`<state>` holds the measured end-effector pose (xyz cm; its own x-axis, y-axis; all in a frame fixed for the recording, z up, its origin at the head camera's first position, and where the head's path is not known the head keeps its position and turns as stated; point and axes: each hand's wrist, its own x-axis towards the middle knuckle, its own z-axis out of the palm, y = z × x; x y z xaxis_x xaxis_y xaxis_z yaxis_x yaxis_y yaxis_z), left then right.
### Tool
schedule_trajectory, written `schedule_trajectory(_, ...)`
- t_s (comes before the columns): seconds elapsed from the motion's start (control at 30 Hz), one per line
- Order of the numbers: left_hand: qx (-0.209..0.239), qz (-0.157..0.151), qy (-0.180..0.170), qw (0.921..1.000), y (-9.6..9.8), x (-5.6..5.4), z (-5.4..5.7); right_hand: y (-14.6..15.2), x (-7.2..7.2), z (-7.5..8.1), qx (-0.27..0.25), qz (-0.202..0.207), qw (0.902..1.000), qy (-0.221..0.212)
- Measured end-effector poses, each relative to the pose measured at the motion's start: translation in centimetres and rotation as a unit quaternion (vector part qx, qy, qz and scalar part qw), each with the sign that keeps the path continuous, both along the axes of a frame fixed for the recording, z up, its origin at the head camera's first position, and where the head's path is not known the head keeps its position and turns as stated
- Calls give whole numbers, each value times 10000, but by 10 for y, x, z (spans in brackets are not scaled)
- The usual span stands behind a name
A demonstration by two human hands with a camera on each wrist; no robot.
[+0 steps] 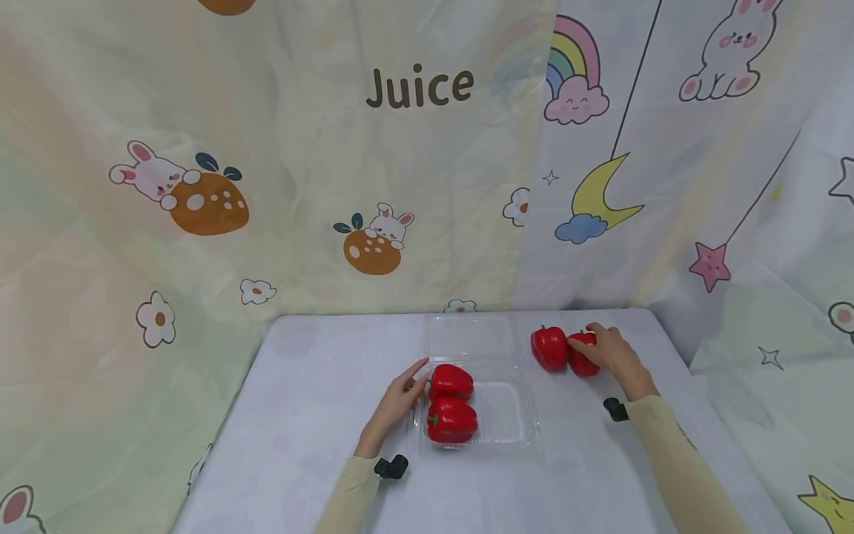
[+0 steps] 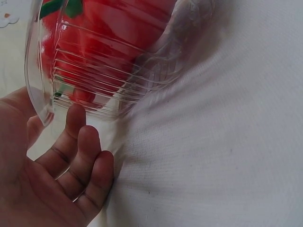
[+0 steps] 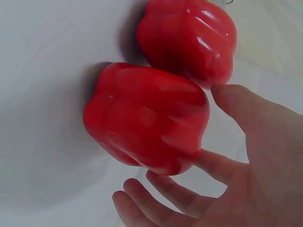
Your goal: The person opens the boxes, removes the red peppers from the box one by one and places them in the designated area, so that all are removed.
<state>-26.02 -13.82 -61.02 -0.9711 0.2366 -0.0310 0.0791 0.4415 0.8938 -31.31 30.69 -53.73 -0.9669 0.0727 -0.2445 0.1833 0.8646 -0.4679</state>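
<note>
R hand [image 1: 614, 352] is at a red pepper [image 1: 582, 360] just L of its palm: thumb on one side, fingers on the other, spread & loosely bent. Index looks to touch the pepper in the R wrist view; can't tell if there's any firm pinch. A 2nd pepper [image 1: 549, 349] sits just L of that one, by the thumb tip, touching it or nearly so. Both are on the table [image 1: 320, 437], outside the box.

L hand [image 1: 398, 397] is at the near side wall of a clear plastic box [image 1: 503, 415], fingers apart & loosely bent, index up by the rim; can't tell how much actual contact. Box lies just R of it, w/ the lid [image 1: 470, 337] folded back flat, fwd of the hand. Inside, on the side next to the L hand, 2 more red peppers [image 1: 452, 421] lie on their sides, one behind the other, green stems twd the hand.

Each wrist has a black cam [image 1: 392, 466] & a pale yellow sleeve [image 1: 350, 493] behind it. Well fwd of both hands hangs a cartoon-print cloth [image 1: 300, 111], incl. the word "Juice".
</note>
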Motion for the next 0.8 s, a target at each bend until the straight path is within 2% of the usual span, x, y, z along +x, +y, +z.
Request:
schedule_trajectory(0.57, 52, -33, 54, 10000, -2, -3, -6, -2, 1, -1, 17, -46, 10000, 79)
schedule_trajectory(0.8, 43, -15, 69, 10000, -1, -3, -5, -1, 1, 0, 58, -143, 9998, 99)
